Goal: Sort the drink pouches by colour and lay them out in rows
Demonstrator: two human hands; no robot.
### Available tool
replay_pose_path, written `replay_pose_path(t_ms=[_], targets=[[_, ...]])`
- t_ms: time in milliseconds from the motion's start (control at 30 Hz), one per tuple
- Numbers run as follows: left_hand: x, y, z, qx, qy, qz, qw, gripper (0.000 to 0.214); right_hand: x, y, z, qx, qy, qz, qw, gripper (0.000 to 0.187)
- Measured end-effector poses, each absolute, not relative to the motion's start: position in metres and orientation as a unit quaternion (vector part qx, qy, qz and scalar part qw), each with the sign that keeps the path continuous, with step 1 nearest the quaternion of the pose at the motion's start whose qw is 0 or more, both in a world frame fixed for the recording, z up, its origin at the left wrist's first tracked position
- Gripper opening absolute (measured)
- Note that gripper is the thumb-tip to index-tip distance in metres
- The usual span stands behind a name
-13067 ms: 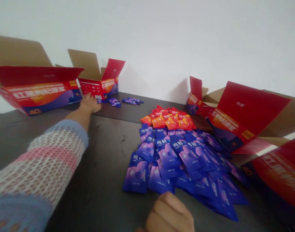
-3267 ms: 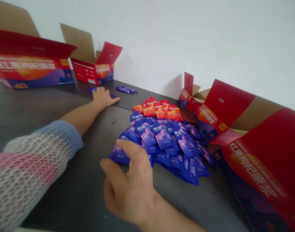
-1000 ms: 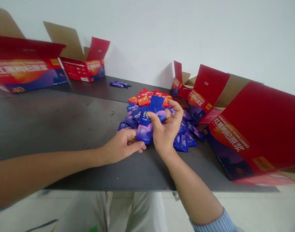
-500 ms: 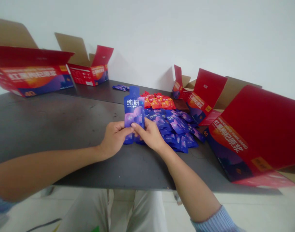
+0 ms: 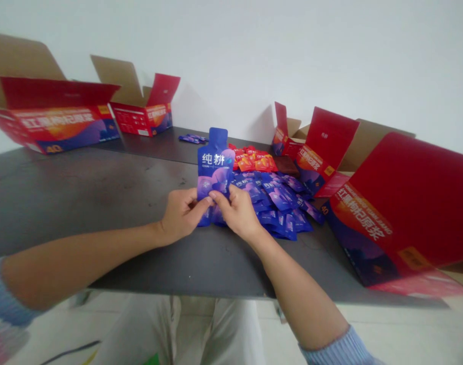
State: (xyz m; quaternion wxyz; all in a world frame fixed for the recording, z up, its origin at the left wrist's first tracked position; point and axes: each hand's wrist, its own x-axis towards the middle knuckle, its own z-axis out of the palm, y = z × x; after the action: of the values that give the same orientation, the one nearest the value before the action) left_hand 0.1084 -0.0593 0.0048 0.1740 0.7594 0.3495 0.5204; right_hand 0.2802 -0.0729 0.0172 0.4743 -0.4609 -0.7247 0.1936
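Note:
A blue pouch [image 5: 215, 165] with purple berry artwork and white lettering stands upright between my hands, its narrow spout end on top. My left hand [image 5: 182, 213] pinches its lower left side, while my right hand [image 5: 237, 210] grips the lower right with the thumb across the front. Both thumbs meet near the pouch's bottom; the fingers behind it are hidden. Just behind and to the right lies a heap of blue pouches [image 5: 279, 195]. Beyond that heap rest several red-orange pouches [image 5: 256, 160].
Open red-and-blue cartons stand around the dark table [image 5: 83, 197]: a large carton [image 5: 68, 124] and a smaller carton [image 5: 159, 119] at left, a near carton [image 5: 368, 223], a middle carton [image 5: 311, 162] and a far carton [image 5: 279, 139] at right. A few blue pouches [image 5: 193, 138] lie near the wall.
The held pouch has risen slightly and shifted a little to the right, and its top now leans less. Both hands keep their grip on it.

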Motion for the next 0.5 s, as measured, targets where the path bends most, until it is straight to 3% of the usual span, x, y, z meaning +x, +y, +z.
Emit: replay_pose_path(t_ms=[100, 167, 300, 500], targets=[[0.099, -0.053, 0.015, 0.797, 0.331, 0.501, 0.056, 0.043, 0.282, -0.075, 0.023, -0.462, -0.733, 0.161, 0.472, 0.042], [0.097, -0.052, 0.018, 0.800, 0.318, 0.507, 0.041, 0.039, 0.285, -0.077, 0.027, -0.472, -0.740, 0.136, 0.459, 0.044], [0.098, -0.051, 0.010, 0.782, 0.304, 0.534, 0.099, 0.023, 0.290, -0.079, 0.031, -0.474, -0.776, 0.127, 0.397, 0.044], [0.103, -0.036, 0.005, 0.665, 0.301, 0.635, 0.252, 0.032, 0.288, -0.079, 0.033, -0.482, -0.829, 0.094, 0.267, 0.042]])
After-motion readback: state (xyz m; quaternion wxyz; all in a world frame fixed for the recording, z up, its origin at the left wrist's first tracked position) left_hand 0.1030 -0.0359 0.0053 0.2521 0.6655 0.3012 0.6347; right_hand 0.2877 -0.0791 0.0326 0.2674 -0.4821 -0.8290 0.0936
